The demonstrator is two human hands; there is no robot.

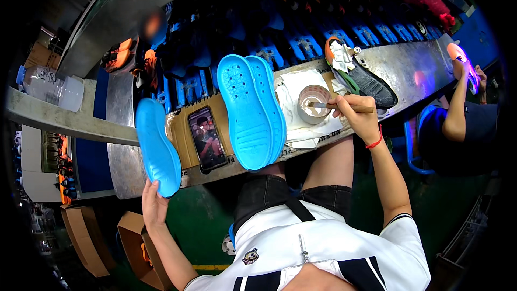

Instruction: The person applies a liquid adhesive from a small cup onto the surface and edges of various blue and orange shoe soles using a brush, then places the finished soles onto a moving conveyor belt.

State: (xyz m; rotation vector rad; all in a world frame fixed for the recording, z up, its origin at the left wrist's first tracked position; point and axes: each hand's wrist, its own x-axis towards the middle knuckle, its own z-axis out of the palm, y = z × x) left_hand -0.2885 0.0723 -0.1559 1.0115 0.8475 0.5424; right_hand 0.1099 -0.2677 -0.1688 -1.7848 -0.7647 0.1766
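My left hand [153,205] grips the near end of a blue shoe insole [156,148] and holds it up at the front left of the metal bench [409,67]. My right hand [360,114] holds a wooden-handled brush [336,107], its tip dipped in a small round pot [313,103] that stands on white paper. Two more blue insoles [252,109] lie overlapped on the bench between my hands.
A phone [207,138] with a lit screen lies on brown card by the insoles. A black and orange shoe [362,74] rests behind the pot. Another person's arm [456,109] holds a shoe at the right. Cardboard boxes [86,240] stand on the floor at left.
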